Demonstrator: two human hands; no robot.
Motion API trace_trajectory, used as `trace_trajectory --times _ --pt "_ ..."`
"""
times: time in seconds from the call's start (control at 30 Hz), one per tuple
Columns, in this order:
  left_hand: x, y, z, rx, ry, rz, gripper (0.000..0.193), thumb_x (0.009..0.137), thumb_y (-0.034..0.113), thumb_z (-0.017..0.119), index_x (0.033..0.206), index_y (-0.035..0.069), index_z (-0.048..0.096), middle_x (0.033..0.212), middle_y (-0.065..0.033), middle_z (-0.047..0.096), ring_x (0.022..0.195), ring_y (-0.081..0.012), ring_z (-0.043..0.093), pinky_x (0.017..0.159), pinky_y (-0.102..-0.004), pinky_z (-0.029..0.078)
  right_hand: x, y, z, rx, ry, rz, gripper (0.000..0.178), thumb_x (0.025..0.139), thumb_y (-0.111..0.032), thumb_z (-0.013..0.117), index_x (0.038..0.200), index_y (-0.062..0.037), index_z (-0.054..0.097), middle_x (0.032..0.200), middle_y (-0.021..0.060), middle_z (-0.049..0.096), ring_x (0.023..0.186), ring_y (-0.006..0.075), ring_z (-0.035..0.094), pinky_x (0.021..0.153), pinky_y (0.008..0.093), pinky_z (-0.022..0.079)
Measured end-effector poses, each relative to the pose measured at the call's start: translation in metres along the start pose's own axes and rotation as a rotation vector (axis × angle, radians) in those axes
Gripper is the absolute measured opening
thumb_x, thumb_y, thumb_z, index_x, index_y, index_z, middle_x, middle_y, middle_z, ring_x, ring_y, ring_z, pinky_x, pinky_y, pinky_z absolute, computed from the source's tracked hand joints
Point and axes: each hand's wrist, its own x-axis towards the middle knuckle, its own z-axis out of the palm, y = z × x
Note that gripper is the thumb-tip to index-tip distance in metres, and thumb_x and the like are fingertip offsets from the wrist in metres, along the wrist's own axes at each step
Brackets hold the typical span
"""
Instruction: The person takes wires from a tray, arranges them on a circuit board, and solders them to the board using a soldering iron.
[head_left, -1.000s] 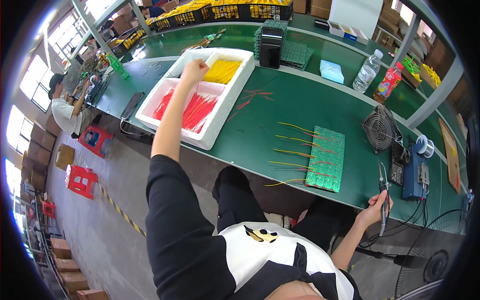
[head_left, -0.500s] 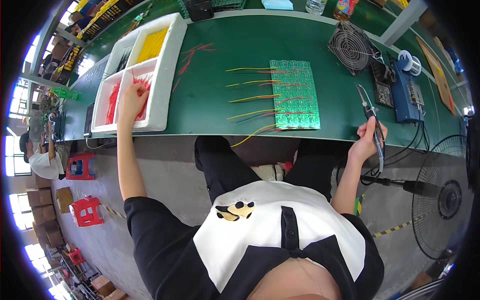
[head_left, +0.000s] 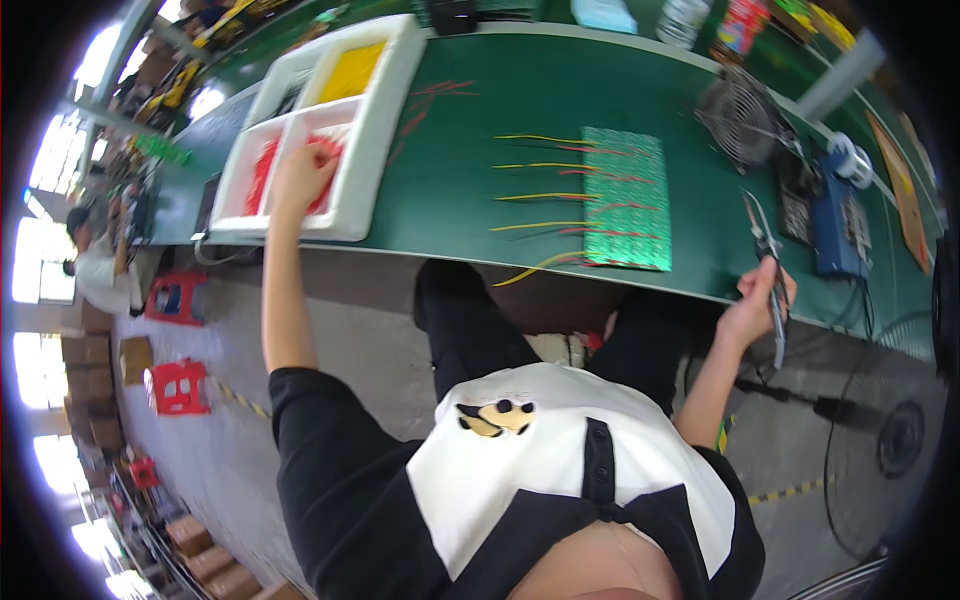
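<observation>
My left hand (head_left: 303, 178) reaches into a red-wire compartment of the white foam box (head_left: 373, 160). Its fingers are pinched together above the red wires (head_left: 326, 190), and blur hides what is between them. In my right hand (head_left: 750, 308) is a soldering iron (head_left: 777, 322), its tip pointing away from me over the table's right side. Between the hands lies a green circuit board panel (head_left: 627, 225). Several yellow wires (head_left: 535, 198) and red wires stick out from its left side.
Loose red wires (head_left: 412, 122) lie right of the box. Yellow wires (head_left: 352, 72) fill another compartment. Beyond the iron are a small metal fan (head_left: 738, 118), a blue soldering station (head_left: 838, 225) and a solder spool (head_left: 850, 160). A pedestal fan (head_left: 900, 440) stands at right.
The whole view has shifted and tilted, so the table appears further right. My left hand stays at the red wires, its fingers still together. My right hand keeps hold of the soldering iron.
</observation>
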Motion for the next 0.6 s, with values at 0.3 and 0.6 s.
trace_trajectory --times 0.3,0.6 --pt "0.000 -0.009 0.000 -0.370 0.140 -0.003 0.016 0.077 0.020 0.065 0.081 0.005 0.066 0.080 -0.0108 0.066 0.071 -0.0213 0.062 0.068 -0.0319 0.046 0.000 0.000 -0.002 0.005 -0.055 -0.039 0.016 0.085 -0.013 0.061 0.082 -0.0023 0.049 0.056 0.0017 0.047 0.049 0.0060 0.039 0.044 0.0189 0.029" --pt "-0.007 0.008 -0.023 -1.023 0.212 -0.298 0.015 0.086 0.010 0.056 0.097 0.000 0.060 0.086 -0.0101 0.067 0.072 -0.0108 0.063 0.064 -0.0189 0.047 0.000 0.001 -0.002 -0.001 -0.090 -0.079 0.018 0.086 -0.014 0.060 0.080 -0.0023 0.048 0.055 0.0015 0.046 0.049 0.0056 0.038 0.045 0.0192 0.029"
